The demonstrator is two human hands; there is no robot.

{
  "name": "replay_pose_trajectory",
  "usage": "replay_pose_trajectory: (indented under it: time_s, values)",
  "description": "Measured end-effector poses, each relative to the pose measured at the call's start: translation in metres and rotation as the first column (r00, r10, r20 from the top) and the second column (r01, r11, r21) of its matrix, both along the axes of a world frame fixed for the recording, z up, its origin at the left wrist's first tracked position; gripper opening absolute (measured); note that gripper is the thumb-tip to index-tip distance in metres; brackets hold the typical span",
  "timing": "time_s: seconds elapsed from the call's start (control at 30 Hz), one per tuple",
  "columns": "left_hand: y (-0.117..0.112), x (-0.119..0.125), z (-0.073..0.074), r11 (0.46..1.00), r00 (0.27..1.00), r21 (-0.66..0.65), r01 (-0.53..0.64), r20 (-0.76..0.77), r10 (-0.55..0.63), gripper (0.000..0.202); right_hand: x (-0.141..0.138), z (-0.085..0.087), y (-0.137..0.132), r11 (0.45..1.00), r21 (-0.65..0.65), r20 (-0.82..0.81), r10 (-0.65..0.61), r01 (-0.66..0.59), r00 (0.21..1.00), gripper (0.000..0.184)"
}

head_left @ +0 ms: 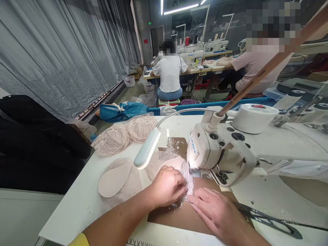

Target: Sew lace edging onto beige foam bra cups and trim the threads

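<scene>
Beneath the lit needle area of a white sewing machine (205, 145) lies a lace-covered bra cup (188, 174), pale pink with a white lace edge. My left hand (166, 186) is closed, its fingers curled down on the lace edge just left of the needle. My right hand (215, 210) has its fingers together, with the tips pinching the lace's near corner. The needle itself is too small to make out. Left of my left forearm lies a smooth beige cup piece (115, 179) on sheer fabric.
Finished-looking lace cups (112, 140) are stacked at the table's back left. A lamp (147, 148) on a bent neck hangs over the work. Black scissors (271, 218) lie right of my right hand. Ahead, two people sit at other sewing machines (191, 56).
</scene>
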State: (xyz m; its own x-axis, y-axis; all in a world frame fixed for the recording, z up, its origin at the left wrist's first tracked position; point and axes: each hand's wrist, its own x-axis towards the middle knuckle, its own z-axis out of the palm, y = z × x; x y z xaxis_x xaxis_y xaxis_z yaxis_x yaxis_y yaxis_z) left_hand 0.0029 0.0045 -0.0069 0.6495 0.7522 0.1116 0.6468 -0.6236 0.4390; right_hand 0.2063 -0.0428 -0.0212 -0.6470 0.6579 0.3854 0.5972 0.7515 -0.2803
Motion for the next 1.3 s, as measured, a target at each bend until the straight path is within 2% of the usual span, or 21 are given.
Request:
replay_pose_trajectory:
  time_s: [0.2, 0.37, 0.57, 0.77, 0.87, 1.03, 1.3]
  values:
    - [-0.001, 0.001, -0.001, 1.000, 1.000, 0.024, -0.013, -0.003, 0.013, 0.011, -0.001, -0.003, -0.001, 1.000, -0.006, -0.025, -0.007, 0.007, 1.000, 0.026]
    - [-0.001, -0.002, -0.008, 0.992, 0.996, 0.094, 0.084, 0.009, -0.085, 0.018, 0.001, -0.006, 0.001, 0.999, 0.030, -0.080, -0.040, 0.043, 0.996, 0.026]
    - [0.000, -0.004, -0.007, 0.968, 0.987, 0.198, 0.157, -0.072, -0.145, 0.020, 0.004, -0.012, 0.006, 0.973, 0.128, -0.061, -0.186, 0.193, 0.981, 0.034]
    - [0.000, -0.006, -0.003, 0.934, 0.965, 0.255, 0.249, -0.145, -0.217, 0.024, 0.003, -0.016, 0.007, 0.973, 0.154, 0.005, -0.175, 0.172, 0.985, 0.042]
    - [-0.001, -0.006, -0.001, 0.939, 0.965, 0.243, 0.243, -0.161, -0.208, 0.024, 0.002, -0.015, 0.005, 0.974, 0.151, 0.027, -0.174, 0.168, 0.984, 0.043]
    - [-0.001, -0.004, 0.003, 0.949, 0.962, 0.214, 0.230, -0.196, -0.189, 0.025, 0.002, -0.016, 0.004, 0.954, 0.232, 0.050, -0.205, 0.188, 0.977, 0.042]
    - [0.001, -0.002, -0.004, 0.965, 0.988, 0.225, 0.135, -0.100, -0.115, 0.024, 0.000, -0.023, 0.011, 0.909, 0.271, 0.052, -0.342, 0.316, 0.938, 0.042]
